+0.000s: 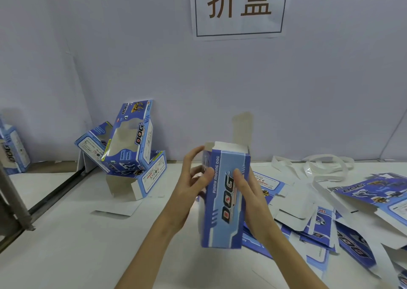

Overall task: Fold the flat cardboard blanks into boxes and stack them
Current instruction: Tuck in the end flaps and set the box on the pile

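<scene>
Both hands, left hand (193, 185) and right hand (248, 192), fingers clamped on half-erected box (224, 198), upright just left of flat blanks (330, 218); top flap (242, 128) open, squeezing could crush walls or misfold it.

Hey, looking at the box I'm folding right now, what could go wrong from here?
The tall flap at the top of the box stands open; with both hands, left hand and right hand, squeezing the sides, the panels might crease. The folded boxes by the wall lean on each other, so adding this one could topple them. The flat blanks lie close and may get knocked.
</scene>
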A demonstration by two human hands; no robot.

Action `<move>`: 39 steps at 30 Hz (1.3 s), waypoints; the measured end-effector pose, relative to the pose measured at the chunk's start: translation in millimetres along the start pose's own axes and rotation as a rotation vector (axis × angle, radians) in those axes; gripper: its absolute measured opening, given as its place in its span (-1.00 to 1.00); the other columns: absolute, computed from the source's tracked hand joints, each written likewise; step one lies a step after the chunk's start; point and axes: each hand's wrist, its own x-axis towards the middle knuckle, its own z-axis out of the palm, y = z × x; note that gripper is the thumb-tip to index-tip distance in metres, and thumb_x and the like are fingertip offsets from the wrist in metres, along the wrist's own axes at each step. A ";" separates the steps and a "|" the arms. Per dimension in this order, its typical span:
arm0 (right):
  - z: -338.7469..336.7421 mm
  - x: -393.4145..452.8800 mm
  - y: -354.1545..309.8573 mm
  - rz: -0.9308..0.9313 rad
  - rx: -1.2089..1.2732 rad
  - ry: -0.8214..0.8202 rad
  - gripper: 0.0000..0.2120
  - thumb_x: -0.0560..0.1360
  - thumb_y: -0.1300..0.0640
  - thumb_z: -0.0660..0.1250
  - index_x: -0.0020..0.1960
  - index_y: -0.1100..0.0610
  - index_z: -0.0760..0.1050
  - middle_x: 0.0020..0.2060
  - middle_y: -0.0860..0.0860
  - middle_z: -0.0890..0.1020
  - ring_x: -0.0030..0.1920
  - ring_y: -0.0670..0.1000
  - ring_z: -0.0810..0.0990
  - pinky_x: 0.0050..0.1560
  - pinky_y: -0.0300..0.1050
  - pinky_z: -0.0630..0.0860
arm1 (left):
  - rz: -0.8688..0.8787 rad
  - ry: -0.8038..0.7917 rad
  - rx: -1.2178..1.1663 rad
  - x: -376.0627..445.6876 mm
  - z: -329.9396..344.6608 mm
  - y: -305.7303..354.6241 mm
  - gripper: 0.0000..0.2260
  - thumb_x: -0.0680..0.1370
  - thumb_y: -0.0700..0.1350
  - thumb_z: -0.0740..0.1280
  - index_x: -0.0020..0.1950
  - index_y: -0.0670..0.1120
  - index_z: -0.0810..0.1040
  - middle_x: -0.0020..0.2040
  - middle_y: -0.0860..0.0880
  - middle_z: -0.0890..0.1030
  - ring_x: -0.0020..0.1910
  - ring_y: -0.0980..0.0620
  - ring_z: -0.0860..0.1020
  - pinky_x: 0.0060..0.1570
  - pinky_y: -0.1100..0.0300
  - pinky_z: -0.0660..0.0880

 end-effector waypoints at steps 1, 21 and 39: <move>-0.5 -0.5 -1.5 -0.013 -0.012 0.023 -0.53 0.38 -0.45 0.44 0.22 -0.33 0.56 0.09 0.02 0.75 0.09 0.14 0.76 -0.07 -0.06 0.70 | 0.033 0.047 0.024 -0.2 0.7 0.5 -0.24 0.35 0.44 0.50 0.49 0.43 0.29 0.27 0.04 0.63 0.25 -0.07 0.65 0.10 -0.03 0.67; -17.7 0.9 -25.0 -0.136 -0.084 0.044 -0.39 0.42 -0.46 0.44 0.40 -0.31 0.44 0.18 0.00 0.71 0.16 0.12 0.74 -0.07 -0.06 0.71 | 0.276 0.113 0.090 -3.5 0.9 6.4 -0.55 0.58 0.27 0.39 0.42 0.18 0.45 0.26 0.13 0.60 0.18 -0.05 0.67 0.08 0.10 0.66; -11.3 2.7 -20.3 -0.116 -0.171 0.040 -0.46 0.48 -0.09 0.49 0.41 -0.35 0.43 0.36 -0.19 0.59 0.31 0.14 0.65 0.24 0.29 0.63 | 0.168 0.319 -0.153 1.6 12.2 -8.7 -0.35 0.34 0.29 0.62 0.29 0.20 0.38 0.27 0.11 0.60 0.17 -0.09 0.69 -0.09 0.01 0.70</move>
